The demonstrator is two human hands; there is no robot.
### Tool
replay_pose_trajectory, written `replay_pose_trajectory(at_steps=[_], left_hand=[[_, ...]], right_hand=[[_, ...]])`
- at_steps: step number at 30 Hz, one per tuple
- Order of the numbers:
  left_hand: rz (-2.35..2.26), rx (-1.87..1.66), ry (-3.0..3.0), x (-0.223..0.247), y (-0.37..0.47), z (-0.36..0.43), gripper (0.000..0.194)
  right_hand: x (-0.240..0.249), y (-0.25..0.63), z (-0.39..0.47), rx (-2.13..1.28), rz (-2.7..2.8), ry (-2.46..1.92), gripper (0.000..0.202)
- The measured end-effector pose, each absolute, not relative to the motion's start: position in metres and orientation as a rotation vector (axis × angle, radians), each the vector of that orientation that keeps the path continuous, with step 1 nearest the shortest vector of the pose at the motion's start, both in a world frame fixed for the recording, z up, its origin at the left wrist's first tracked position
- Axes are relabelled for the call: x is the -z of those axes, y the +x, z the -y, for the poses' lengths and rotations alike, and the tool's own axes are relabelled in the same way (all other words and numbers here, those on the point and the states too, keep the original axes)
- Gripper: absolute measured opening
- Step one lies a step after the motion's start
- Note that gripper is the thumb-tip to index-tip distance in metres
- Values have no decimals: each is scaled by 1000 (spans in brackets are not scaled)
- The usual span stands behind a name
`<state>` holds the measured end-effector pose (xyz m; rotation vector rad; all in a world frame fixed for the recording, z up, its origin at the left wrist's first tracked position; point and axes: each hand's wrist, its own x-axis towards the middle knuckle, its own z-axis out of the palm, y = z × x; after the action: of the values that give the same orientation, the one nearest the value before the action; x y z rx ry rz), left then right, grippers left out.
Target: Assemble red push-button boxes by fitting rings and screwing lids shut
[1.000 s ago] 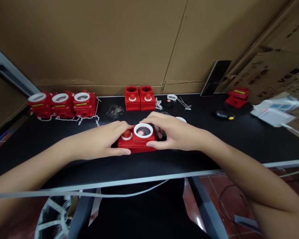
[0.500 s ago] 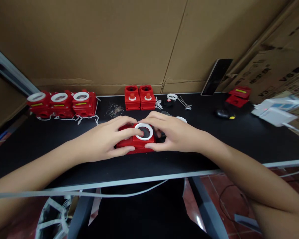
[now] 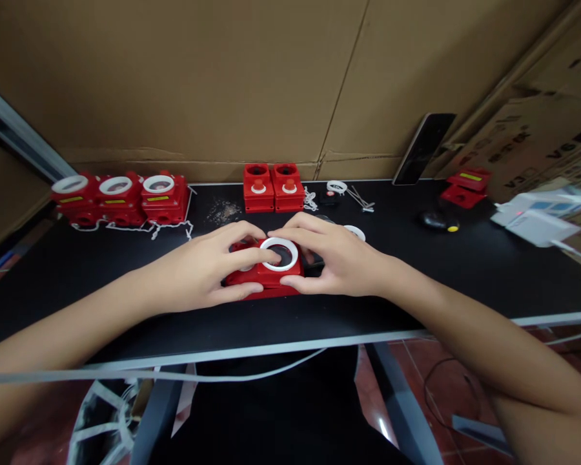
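Observation:
A red box-shaped housing (image 3: 271,278) lies on the black tabletop between my hands. On its right part sits a white ring (image 3: 295,256) around a dark round opening. My left hand (image 3: 217,265) grips the housing from the left, with its index fingertip inside the ring and its thumb along the front edge. From the right, my right hand (image 3: 336,255) wraps around the housing, thumb at the front and fingers over the back. Some dark object beside the housing is mostly hidden under my right hand.
Several finished-looking red housings (image 3: 119,197) with white rings stand at the back left. Two red housings (image 3: 274,187) without big rings are at the back middle. A phone (image 3: 423,148) leans on the cardboard. A computer mouse (image 3: 433,221) and white device (image 3: 545,213) lie right.
The camera view has shifted slightly. Both hands stay around the red housing, with only tiny finger movement.

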<state>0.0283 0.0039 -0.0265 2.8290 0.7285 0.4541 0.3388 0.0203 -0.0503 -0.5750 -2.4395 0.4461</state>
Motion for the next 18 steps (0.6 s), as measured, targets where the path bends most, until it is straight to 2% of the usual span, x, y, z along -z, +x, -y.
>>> replay_pose_trajectory(at_steps=[11, 18], left_hand=[[-740, -440, 2842, 28, 30, -2, 41], [-738, -475, 2765, 25, 30, -3, 39]], right_hand=[[43, 339, -17, -507, 2515, -641, 53], [36, 337, -9, -458, 2628, -788, 72]])
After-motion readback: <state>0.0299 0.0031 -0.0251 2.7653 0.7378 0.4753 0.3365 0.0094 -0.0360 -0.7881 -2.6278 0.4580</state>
